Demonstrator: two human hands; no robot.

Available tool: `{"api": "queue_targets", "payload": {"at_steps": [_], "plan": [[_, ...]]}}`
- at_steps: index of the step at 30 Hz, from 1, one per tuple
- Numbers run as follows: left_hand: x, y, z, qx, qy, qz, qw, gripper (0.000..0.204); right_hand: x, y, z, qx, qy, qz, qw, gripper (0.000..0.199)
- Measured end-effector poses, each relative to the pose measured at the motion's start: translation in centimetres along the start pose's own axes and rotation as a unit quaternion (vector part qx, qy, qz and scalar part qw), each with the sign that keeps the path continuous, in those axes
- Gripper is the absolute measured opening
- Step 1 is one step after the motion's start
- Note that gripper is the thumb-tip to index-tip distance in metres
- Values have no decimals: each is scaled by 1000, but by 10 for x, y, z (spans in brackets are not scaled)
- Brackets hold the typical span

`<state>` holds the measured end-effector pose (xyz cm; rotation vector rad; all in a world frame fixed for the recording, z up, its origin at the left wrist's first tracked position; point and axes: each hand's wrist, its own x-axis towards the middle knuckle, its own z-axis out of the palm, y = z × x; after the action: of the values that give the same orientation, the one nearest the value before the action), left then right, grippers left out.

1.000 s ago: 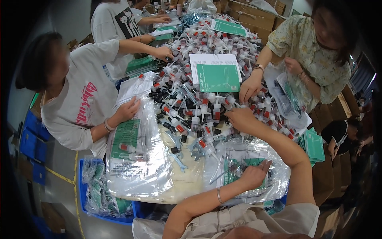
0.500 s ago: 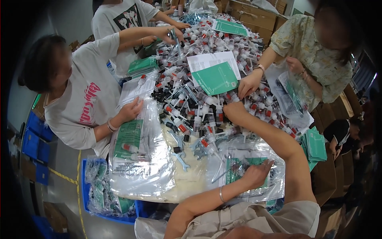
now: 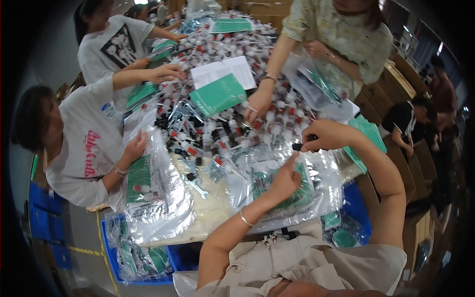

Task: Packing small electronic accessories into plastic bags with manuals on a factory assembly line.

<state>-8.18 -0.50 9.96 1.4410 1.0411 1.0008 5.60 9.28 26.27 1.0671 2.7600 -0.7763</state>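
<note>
My right hand (image 3: 326, 136) is closed around a small dark-capped item (image 3: 298, 146) that it holds above a clear plastic bag (image 3: 287, 190). My left hand (image 3: 286, 179) pinches the upper edge of that bag, which lies on the table in front of me and holds green booklets. Beyond both hands spreads a big heap of small bottles and tubes with red, black and white caps (image 3: 222, 119).
Three other people work around the table: two on the left, one across at the top right whose hand (image 3: 258, 104) reaches into the heap. A green booklet (image 3: 217, 94) and white sheets lie on the heap. Filled bags (image 3: 153, 198) and a blue crate (image 3: 133, 257) sit at left.
My right hand has drawn back from the heap toward me with a small item in it. My left hand has risen from lying on the bag to gripping its edge.
</note>
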Motion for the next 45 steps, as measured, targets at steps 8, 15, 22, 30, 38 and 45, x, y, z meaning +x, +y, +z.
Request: {"api": "queue_targets", "payload": {"at_steps": [8, 15, 22, 30, 38, 45], "plan": [[-5, 70, 2, -2, -55, 24, 998, 68, -26, 38, 77, 7, -70, -8, 997, 21], [-16, 105, -16, -28, -26, 42, 998, 67, -41, 5, 65, 87, -46, -104, 990, 34], [-26, 138, -60, -49, -4, 22, 999, 62, -105, 0, 29, -12, 4, -178, 984, 33], [-27, 248, -38, -33, -123, 85, 988, 50, -129, -65, -3, -181, 489, -342, 782, 13], [-40, 300, 41, 35, -203, 239, 949, 49, -240, -66, -14, 14, 403, -190, 895, 10], [-52, 235, 69, 42, -224, 168, 959, 39, -331, -18, 34, 102, 352, -77, 927, 10]]}}
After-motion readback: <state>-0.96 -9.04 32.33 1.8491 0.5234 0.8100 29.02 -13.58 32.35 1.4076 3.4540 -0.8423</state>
